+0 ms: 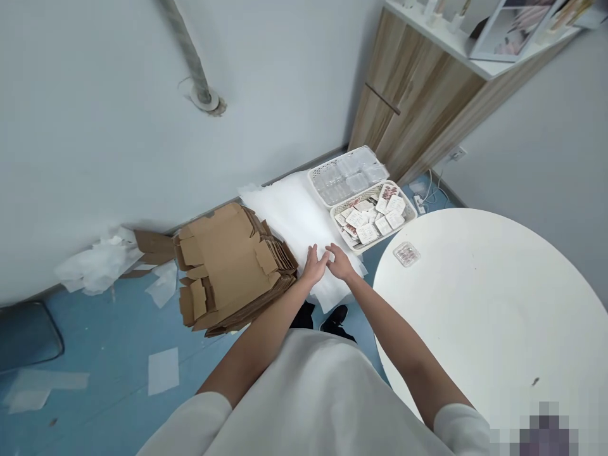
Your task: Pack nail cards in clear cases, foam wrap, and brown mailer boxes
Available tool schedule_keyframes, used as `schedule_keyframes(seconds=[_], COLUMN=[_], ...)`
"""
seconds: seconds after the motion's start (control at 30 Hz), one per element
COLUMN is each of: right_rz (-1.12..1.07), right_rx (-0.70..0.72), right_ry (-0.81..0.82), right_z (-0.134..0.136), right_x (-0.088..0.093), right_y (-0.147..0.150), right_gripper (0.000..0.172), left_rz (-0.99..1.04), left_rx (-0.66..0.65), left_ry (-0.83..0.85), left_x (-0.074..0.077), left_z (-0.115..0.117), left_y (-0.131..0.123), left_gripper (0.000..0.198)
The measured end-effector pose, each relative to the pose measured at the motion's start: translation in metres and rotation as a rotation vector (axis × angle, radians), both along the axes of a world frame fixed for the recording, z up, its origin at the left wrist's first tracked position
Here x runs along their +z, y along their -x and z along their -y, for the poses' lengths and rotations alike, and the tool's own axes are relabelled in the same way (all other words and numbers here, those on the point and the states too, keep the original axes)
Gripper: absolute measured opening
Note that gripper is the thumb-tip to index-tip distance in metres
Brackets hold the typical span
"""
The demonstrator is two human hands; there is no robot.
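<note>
Close together in the middle of the view, my left hand [315, 266] and my right hand [339, 263] are over a stack of white, thin packing sheets [292, 206]. The fingers of both hands are apart, and I see nothing held in them. Whether the fingertips touch the top sheet I cannot tell. Just left of my left hand rises a pile of flattened brown cardboard boxes [232, 253]. Beyond my right hand is a white basket [409, 218] with several small white cards or packs in it. Behind that stands another basket [316, 183] holding clear plastic boxes.
A round white table [475, 285] is at my right, with a small clear pack [407, 254] near its edge. A wood-grain cabinet [413, 82] stands behind the baskets, by a power strip [419, 204]. Loose sheets [163, 371] and crumpled wrapping [102, 263] lie on the blue floor.
</note>
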State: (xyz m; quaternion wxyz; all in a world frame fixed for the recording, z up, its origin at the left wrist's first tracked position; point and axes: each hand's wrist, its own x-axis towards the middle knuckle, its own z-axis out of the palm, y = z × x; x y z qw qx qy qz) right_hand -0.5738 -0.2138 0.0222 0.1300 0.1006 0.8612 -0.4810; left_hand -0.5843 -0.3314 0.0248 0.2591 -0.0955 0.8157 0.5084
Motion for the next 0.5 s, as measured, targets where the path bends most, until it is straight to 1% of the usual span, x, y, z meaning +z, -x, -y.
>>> schedule_keyframes(seconds=[0.1,0.17,0.2,0.3,0.37,0.5], right_rz=[0.086,0.143,0.158,0.147,0.121,0.116], right_rx=[-0.004,-0.004,0.003,0.037,0.029,-0.1], right_ry=[-0.06,-0.099,-0.113,-0.124,-0.12,-0.074], right_z=[0.002,0.002,0.002,0.003,0.006,0.008], right_x=[-0.01,-0.018,-0.021,-0.027,-0.029,-0.032], right_y=[0.018,0.024,0.025,0.028,0.032,0.045], right_gripper=[0.061,0.071,0.073,0.073,0.072,0.07], left_rz=[0.118,0.166,0.179,0.205,0.215,0.241], left_rx=[0.067,0.071,0.062,0.033,0.034,0.073], left_ry=[0.044,0.059,0.062,0.061,0.058,0.061], left_x=[-0.007,-0.012,-0.013,-0.016,-0.016,-0.016], left_z=[0.007,0.008,0.008,0.002,-0.002,-0.004], left_y=[0.005,0.003,0.001,-0.005,-0.006,-0.001], left_gripper=[0.07,0.072,0.073,0.076,0.076,0.071])
